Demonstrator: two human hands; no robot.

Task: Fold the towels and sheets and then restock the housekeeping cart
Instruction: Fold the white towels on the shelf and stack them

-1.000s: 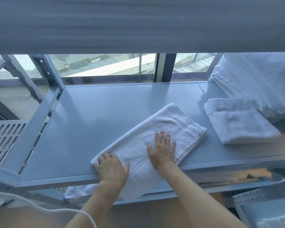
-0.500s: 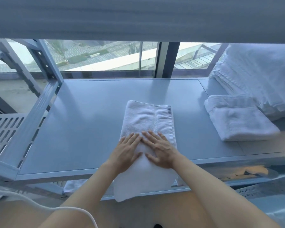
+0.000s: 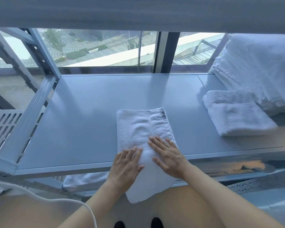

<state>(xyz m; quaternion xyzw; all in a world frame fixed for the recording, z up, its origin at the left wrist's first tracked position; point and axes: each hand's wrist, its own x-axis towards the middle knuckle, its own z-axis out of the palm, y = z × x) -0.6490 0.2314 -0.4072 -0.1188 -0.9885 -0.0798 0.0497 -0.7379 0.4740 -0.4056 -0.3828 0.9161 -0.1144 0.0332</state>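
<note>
Hands: left hand (image 3: 127, 163) and right hand (image 3: 167, 155) flat, fingers straight, pressing towel (image 3: 143, 129).
Risk: towel overhanging shelf (image 3: 89, 104) front edge may slide off.

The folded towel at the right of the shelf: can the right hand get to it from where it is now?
Probably yes. The right hand lies flat on the long towel, and only bare shelf shows between it and the folded towel.

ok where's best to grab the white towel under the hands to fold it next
Probably the near end of the long white terry towel: it hangs free off the grey metal shelf edge. Come from below at the front, one grip per corner, lifting towards the far hemmed end.
</note>
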